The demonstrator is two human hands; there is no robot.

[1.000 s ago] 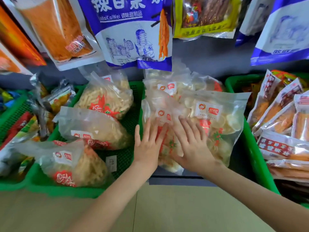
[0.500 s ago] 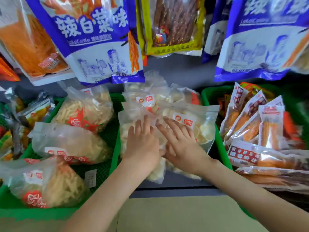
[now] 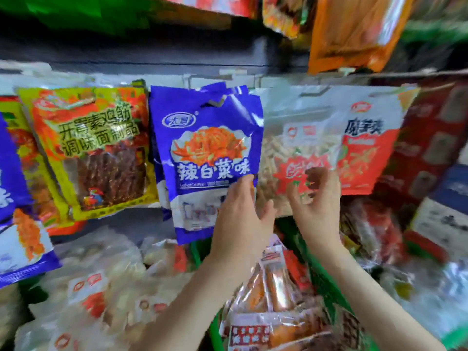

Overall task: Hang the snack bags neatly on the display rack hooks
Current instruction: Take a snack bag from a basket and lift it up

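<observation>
A clear snack bag (image 3: 291, 153) of pale puffed pieces with a red print is up at rack height, between a blue hanging bag (image 3: 205, 153) and a white-and-red hanging bag (image 3: 364, 148). My left hand (image 3: 240, 219) grips its lower left edge, fingertips against the blue bag's right side. My right hand (image 3: 316, 201) has curled fingers on the bag's lower front. The bag's top lies near the grey rack rail (image 3: 228, 78); blur hides whether it sits on a hook.
A yellow bag of dark strips (image 3: 96, 153) and more blue bags (image 3: 15, 224) hang to the left. An orange bag (image 3: 354, 34) hangs above right. Green baskets (image 3: 321, 279) of clear and orange snack packs (image 3: 273, 287) sit below my arms.
Both hands left the clear bags in the basket and rose to the hanging row with one clear bag. The camera tilted up from the baskets to the rack.
</observation>
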